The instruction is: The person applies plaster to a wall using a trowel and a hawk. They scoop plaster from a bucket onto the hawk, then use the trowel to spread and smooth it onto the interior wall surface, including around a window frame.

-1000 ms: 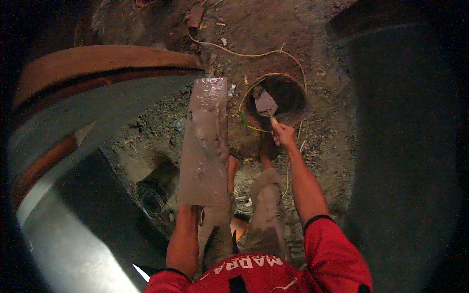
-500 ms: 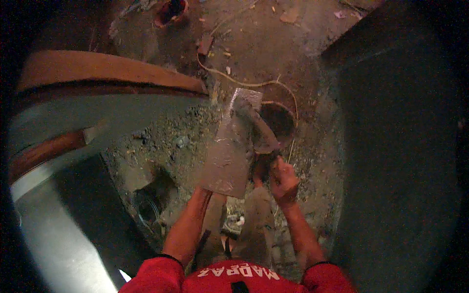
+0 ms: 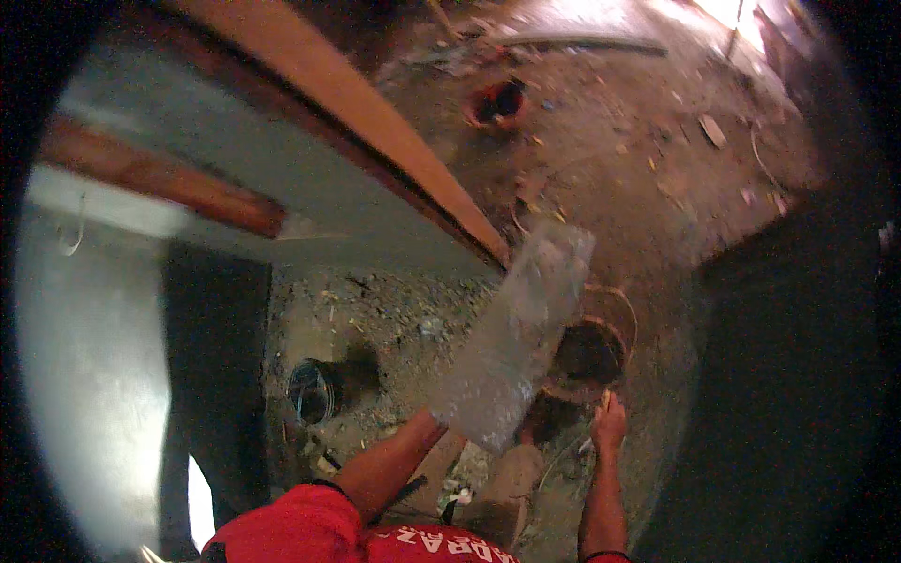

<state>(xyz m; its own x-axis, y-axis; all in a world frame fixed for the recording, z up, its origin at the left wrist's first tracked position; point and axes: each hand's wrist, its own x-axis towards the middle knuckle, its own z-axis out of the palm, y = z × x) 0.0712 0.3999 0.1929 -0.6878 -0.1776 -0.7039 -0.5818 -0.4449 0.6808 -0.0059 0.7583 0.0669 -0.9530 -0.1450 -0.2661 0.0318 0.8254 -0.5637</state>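
Note:
My left forearm reaches up under a long, flat, grey-smeared plastering board (image 3: pixel 511 347), which slants up to the right in front of me. The fingers of my left hand are hidden beneath it, and the board is held up off the ground. My right hand (image 3: pixel 609 424) is closed at the near rim of a round bucket (image 3: pixel 622 349) with a dark inside. It grips the handle of a trowel, whose blade I cannot make out now. The bucket stands on the ground just right of the board.
A wall with an orange-brown ledge (image 3: pixel 375 103) runs along the left, its end close to the board. A dark wall (image 3: pixel 788 375) rises on the right. A small dark bucket (image 3: pixel 312 392) stands on the rubble at left. A reddish container (image 3: pixel 496 103) lies farther off.
The view has swung, so everything sits at a new angle. My right hand and the trowel have left the board and gone over to the bucket. My left hand still carries the board.

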